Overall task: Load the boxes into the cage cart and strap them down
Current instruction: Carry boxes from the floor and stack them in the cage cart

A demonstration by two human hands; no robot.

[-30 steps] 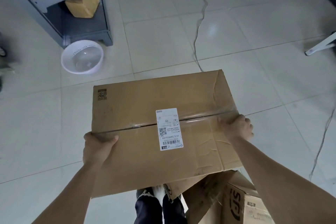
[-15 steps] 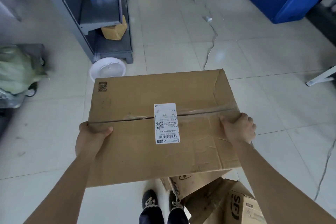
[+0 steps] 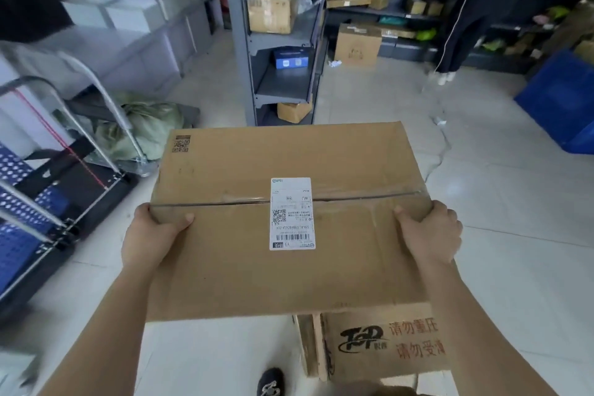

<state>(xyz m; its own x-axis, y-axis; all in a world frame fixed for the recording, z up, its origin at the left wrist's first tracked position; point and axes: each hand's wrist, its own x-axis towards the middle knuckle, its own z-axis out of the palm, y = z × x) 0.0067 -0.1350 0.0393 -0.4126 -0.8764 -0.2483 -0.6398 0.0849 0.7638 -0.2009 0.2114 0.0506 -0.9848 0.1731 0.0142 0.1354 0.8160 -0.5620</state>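
I carry a large flat cardboard box (image 3: 337, 164) with a white shipping label in front of me, held level above the floor. My left hand (image 3: 151, 236) grips its left edge, thumb on top. My right hand (image 3: 429, 233) grips its right edge the same way. The cart (image 3: 48, 190) stands at the left: a black base, a blue perforated panel, silver tube rails and a red strap stretched across them. A second printed cardboard box (image 3: 382, 342) sits on the floor below the carried one.
A grey metal shelf unit (image 3: 276, 42) with small boxes stands straight ahead. A green sack (image 3: 144, 128) lies by the cart. More shelves line the back wall, with a box (image 3: 356, 43) on the floor. A blue bin (image 3: 562, 106) is at the right. A person's legs (image 3: 450, 55) stand at the back.
My view has lifted from the floor to the room, turning left, so the cart and shelves have come into sight. Both hands keep the same grip on the box.
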